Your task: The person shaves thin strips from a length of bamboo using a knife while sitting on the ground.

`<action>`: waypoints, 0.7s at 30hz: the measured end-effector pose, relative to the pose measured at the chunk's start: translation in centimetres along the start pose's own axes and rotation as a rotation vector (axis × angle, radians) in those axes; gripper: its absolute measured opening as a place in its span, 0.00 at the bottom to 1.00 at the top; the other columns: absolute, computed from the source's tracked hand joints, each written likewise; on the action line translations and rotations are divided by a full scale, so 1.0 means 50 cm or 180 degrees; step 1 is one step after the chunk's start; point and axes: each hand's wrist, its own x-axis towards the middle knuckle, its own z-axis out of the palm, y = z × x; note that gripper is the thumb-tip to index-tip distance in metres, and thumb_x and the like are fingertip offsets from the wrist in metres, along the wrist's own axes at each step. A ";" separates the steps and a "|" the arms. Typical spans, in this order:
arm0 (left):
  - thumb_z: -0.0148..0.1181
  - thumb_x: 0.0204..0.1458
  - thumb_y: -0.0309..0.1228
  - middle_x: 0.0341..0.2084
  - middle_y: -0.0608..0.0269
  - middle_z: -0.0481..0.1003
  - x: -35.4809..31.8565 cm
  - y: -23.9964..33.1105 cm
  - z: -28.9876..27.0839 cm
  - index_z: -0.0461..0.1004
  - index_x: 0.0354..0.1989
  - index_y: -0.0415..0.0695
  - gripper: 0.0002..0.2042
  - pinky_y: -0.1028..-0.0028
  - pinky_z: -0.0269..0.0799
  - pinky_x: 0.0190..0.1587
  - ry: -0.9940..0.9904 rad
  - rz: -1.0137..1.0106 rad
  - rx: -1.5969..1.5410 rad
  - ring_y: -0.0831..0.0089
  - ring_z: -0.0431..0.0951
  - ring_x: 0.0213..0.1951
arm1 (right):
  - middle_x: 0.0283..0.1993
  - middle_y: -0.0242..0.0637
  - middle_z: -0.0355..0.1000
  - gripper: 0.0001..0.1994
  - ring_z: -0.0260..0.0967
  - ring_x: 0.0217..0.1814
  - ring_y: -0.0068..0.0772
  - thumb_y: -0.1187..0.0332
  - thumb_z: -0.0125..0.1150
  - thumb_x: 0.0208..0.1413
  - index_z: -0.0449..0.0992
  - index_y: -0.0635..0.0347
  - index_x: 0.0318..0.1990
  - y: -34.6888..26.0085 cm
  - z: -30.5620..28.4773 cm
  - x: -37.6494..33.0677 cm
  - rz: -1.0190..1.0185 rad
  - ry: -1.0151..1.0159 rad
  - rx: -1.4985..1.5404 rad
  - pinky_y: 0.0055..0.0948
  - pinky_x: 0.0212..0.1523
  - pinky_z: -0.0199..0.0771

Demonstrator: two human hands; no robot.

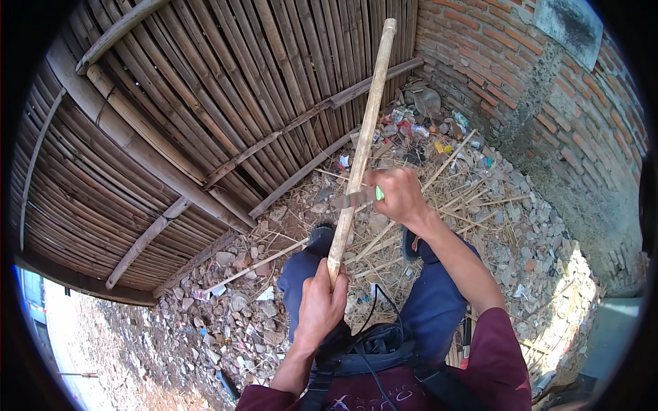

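A long pale bamboo pole [368,130] slants upward and away in front of me. My left hand [322,301] is wrapped round its near end, between my knees. My right hand [399,195] is closed on the green handle of a knife [355,199]. The broad, dark grey blade lies across the pole a little below its middle, slightly smeared by motion. Whether the edge bites into the bamboo, I cannot tell. The pole's far end rises past the foot of the bamboo wall.
A wall of bamboo slats [274,75] stands at the left, braced by wooden beams. On the right rises a brick wall [569,123]. Stones, thin bamboo strips [449,161] and litter [411,127] cover the ground round my shoes. A dark cable [391,301] hangs by my lap.
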 end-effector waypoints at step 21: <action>0.55 0.65 0.26 0.19 0.35 0.73 -0.040 -0.035 -0.003 0.70 0.42 0.34 0.06 0.49 0.70 0.28 -0.0074 -0.0012 0.0179 0.34 0.79 0.28 | 0.23 0.48 0.76 0.05 0.77 0.24 0.54 0.74 0.64 0.41 0.80 0.63 0.28 0.067 -0.014 0.038 0.0084 0.0179 -0.0271 0.46 0.28 0.74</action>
